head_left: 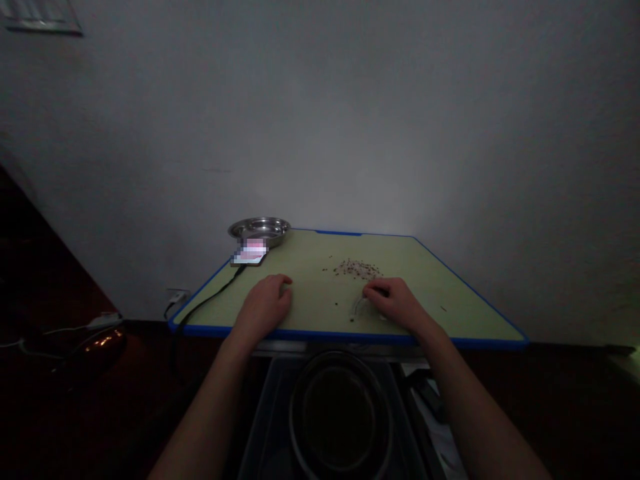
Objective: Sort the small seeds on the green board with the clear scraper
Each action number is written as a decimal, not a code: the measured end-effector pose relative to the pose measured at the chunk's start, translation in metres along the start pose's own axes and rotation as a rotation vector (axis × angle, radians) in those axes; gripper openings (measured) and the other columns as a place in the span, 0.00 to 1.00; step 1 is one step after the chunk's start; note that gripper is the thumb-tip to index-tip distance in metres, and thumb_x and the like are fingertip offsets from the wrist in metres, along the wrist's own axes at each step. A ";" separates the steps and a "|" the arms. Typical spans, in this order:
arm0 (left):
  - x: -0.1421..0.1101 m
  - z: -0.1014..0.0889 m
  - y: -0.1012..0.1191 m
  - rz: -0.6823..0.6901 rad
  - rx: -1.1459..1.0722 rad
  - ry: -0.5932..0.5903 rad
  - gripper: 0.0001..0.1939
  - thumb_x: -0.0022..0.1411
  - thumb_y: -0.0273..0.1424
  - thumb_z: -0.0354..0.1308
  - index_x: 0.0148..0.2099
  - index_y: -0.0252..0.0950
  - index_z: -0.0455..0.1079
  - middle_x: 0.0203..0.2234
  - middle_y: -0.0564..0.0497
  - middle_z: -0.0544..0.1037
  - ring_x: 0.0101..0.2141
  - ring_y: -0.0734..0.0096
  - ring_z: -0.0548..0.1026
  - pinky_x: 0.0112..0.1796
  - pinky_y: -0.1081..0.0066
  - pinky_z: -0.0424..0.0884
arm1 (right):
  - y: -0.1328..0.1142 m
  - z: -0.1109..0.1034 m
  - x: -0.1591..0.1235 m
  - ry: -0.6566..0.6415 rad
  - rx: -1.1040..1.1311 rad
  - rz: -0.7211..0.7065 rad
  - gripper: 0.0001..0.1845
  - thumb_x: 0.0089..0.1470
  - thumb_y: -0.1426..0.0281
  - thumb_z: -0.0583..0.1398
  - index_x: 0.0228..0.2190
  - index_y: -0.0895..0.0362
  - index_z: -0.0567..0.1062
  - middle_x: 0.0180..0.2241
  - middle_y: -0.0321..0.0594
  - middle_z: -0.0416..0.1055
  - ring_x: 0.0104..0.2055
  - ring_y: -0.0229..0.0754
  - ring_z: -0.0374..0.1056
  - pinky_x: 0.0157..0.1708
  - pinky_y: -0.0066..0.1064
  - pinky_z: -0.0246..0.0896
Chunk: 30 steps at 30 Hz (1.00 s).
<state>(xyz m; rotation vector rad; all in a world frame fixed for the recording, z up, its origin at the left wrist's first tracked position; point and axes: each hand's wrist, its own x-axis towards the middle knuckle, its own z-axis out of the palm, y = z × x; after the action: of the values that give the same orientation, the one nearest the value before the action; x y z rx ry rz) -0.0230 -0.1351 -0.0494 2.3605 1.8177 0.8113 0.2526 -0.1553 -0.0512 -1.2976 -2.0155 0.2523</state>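
My right hand (393, 300) is closed in a pinch near the front of the pale green tabletop. Under its fingertips is a see-through piece that looks like a small clear plastic bag (357, 308), partly hidden by the hand. Just beyond the fingers lies a loose scatter of small dark bits, like seeds or grains (357, 269). A few single dark bits lie apart from it, some nearer the front edge. My left hand (267, 300) rests on the left part of the table, fingers loosely bent, with the thumb apart from the forefinger and nothing visible in it.
A shiny metal bowl (260, 230) stands at the back left corner. In front of it lies a lit phone (250, 252) with a black cable (215, 293) running off the left edge. The blue-edged table (310, 313) meets a grey wall. A round dark stool-like thing (341, 413) is below.
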 end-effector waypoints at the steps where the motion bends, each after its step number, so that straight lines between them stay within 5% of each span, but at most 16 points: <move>1: 0.000 0.000 0.000 -0.001 -0.001 0.002 0.17 0.59 0.30 0.45 0.47 0.33 0.68 0.45 0.43 0.74 0.47 0.61 0.71 0.50 0.64 0.64 | 0.000 0.000 0.000 -0.009 0.000 -0.002 0.13 0.49 0.70 0.53 0.21 0.58 0.76 0.19 0.35 0.70 0.24 0.38 0.63 0.25 0.28 0.55; 11: 0.000 0.004 0.000 0.020 0.010 0.011 0.16 0.59 0.30 0.46 0.46 0.33 0.69 0.44 0.43 0.75 0.46 0.60 0.71 0.49 0.63 0.64 | -0.003 -0.016 -0.014 0.074 0.067 0.041 0.14 0.52 0.66 0.54 0.25 0.58 0.77 0.24 0.38 0.74 0.28 0.41 0.67 0.29 0.30 0.59; 17: 0.000 0.004 0.001 0.019 0.023 0.011 0.16 0.59 0.29 0.46 0.46 0.33 0.69 0.44 0.43 0.74 0.46 0.61 0.71 0.50 0.63 0.64 | -0.009 -0.016 -0.029 -0.003 0.038 0.027 0.14 0.54 0.65 0.54 0.26 0.57 0.76 0.24 0.38 0.75 0.27 0.41 0.68 0.28 0.29 0.59; 25: 0.000 0.002 0.003 0.012 0.004 0.001 0.16 0.59 0.29 0.46 0.47 0.32 0.69 0.44 0.42 0.74 0.45 0.59 0.71 0.49 0.62 0.64 | -0.008 -0.013 -0.022 0.076 -0.023 0.011 0.13 0.56 0.66 0.53 0.27 0.57 0.75 0.27 0.40 0.75 0.30 0.42 0.68 0.31 0.30 0.59; 30: 0.000 0.003 0.001 0.020 0.010 0.006 0.16 0.59 0.30 0.46 0.47 0.32 0.69 0.44 0.41 0.74 0.45 0.59 0.71 0.49 0.61 0.64 | -0.014 -0.008 -0.017 0.017 0.001 -0.023 0.13 0.57 0.66 0.53 0.28 0.56 0.74 0.26 0.39 0.74 0.29 0.42 0.67 0.31 0.30 0.58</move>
<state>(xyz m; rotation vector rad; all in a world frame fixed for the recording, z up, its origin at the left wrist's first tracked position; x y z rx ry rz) -0.0204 -0.1342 -0.0518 2.3882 1.8074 0.8146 0.2523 -0.1785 -0.0460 -1.2707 -2.0148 0.2311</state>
